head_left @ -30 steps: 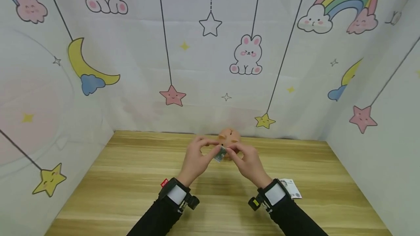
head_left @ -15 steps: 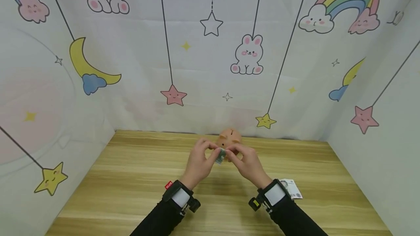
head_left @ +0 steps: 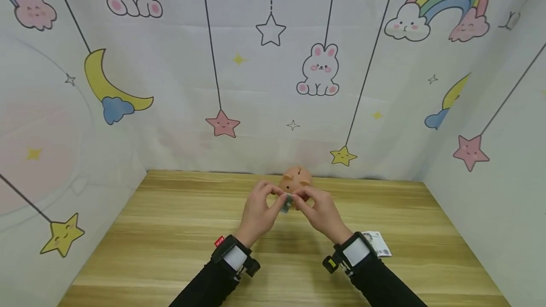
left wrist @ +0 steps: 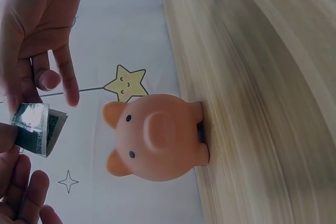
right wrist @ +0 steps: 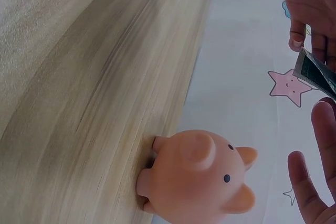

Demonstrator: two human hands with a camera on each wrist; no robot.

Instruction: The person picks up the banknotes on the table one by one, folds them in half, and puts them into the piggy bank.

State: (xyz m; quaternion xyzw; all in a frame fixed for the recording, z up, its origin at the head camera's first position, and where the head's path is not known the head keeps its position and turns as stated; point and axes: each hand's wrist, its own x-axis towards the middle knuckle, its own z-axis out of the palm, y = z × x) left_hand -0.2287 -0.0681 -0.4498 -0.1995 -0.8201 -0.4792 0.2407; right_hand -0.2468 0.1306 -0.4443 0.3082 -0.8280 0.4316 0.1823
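My left hand (head_left: 260, 210) and right hand (head_left: 322, 210) meet in front of the piggy bank. Between their fingertips they pinch a small folded green banknote (head_left: 286, 203), one hand at each side. The left wrist view shows the banknote (left wrist: 32, 129) folded into a small packet, its layers parting along one edge. An orange piggy bank (left wrist: 157, 137) stands upright on the table behind the hands, snout toward me. Its top slot shows in the head view, while the hands partly cover its lower front there.
The wooden table (head_left: 179, 231) runs back to a white cloth backdrop (head_left: 179, 146) with printed cartoons. A white paper slip with a portrait (head_left: 377, 244) lies beside the right wrist, partly covered by it. A small red tag (head_left: 219, 241) shows at the left wristband.
The banknote looks narrower between the fingertips than a second ago. My left hand has shifted slightly right and toward me. The right hand has hardly moved; the piggy bank stays in place.
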